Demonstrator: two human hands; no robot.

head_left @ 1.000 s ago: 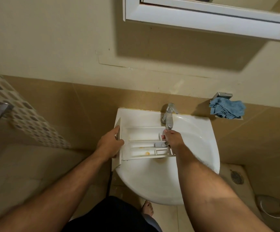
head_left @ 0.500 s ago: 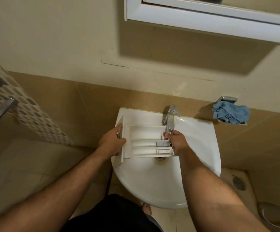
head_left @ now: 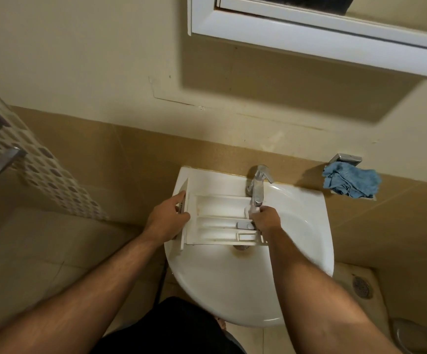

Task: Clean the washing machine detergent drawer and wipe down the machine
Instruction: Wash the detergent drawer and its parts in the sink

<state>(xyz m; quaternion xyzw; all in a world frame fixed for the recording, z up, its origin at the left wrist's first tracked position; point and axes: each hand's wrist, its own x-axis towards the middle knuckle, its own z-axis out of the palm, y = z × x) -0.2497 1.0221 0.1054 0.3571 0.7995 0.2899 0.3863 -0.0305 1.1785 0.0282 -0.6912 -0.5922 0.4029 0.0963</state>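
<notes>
Fingers of the left hand (head_left: 167,219) are curling round the front panel of the one detergent drawer (head_left: 220,221), while the right hand (head_left: 266,219) is pinching its far end. Both are keeping it level across the sink (head_left: 296,251), over the back-left part of the basin, probably so its compartments are catching water under the single tap (head_left: 257,187); whether water is running, I cannot tell. One blue cloth (head_left: 350,182) is lying beside the sink's back-right corner, likely waiting for wiping.
</notes>
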